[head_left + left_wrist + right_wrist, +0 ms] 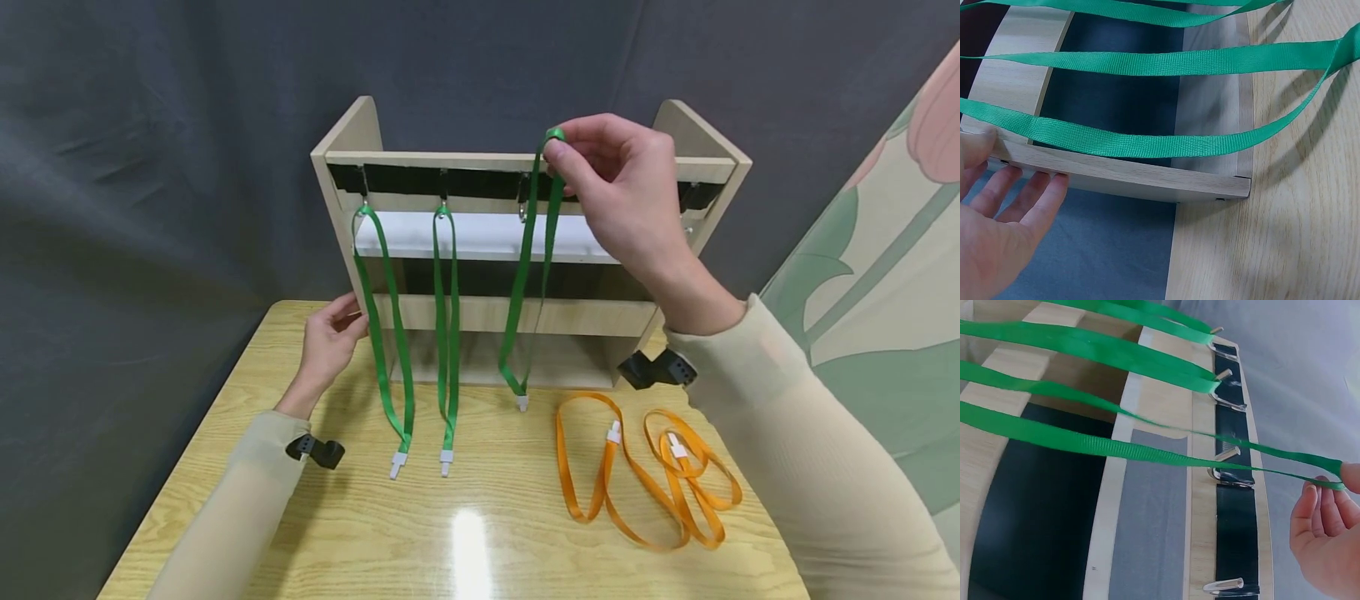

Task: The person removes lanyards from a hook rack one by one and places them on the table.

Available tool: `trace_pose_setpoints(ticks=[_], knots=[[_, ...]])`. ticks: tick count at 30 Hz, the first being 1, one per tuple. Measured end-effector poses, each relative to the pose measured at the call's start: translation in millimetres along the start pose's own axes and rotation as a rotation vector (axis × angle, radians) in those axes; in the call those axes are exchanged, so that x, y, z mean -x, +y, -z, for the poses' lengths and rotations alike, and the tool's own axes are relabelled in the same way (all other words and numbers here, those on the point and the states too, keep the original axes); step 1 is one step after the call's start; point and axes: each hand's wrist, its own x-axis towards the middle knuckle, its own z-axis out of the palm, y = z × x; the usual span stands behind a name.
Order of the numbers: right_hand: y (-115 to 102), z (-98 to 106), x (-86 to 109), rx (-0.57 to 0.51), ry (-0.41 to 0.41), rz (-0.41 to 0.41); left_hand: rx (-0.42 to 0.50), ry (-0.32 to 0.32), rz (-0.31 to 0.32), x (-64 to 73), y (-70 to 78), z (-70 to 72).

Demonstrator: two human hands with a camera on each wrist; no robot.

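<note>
While pinching the top of a green lanyard (519, 287) between the right hand's (626, 179) thumb and fingers, holds its loop above the third hook (522, 210), in front of the wooden rack (585, 317). Grips the rack's side panel with the left hand (330, 342). Shows two hung lanyards (441, 317) on neighbouring hooks and orange lanyards (562, 454) on the table (375, 542). Offers one container, the open-fronted rack, with a white shelf (480, 235) fitted inside and lanyards dangling before its compartments, not within.

From the left wrist, shows fingertips (1054, 179) against the panel's outer face, thumb over its edge, spaced narrowly around the wood. Could let the rack shift through a slack grip or a tugged strap.

From the right wrist, shows strands around the third hook; cannot tell whether touching. Could miss the hook through a twisted strap, or snag on the metal when lowered.
</note>
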Motion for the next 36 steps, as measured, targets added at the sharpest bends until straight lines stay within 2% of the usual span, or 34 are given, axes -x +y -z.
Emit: trace_pose_setpoints(ticks=[14, 22, 31, 36], knots=[[-12, 6, 26.9, 0.040, -0.059, 0.058, -0.015, 0.006, 0.018, -0.1, 0.7, -0.2], [-14, 11, 44.6, 0.017, -0.094, 0.039, -0.022, 0.003, 0.023, -0.1, 0.3, -0.1], [-9, 14, 67.3, -0.003, -0.166, 0.073, -0.018, -0.003, 0.008, -0.2, -0.5, 0.4], [-7, 14, 76.2, -0.019, -0.185, 0.045, -0.020, 0.001, 0.011, 0.1, 0.1, -0.1]])
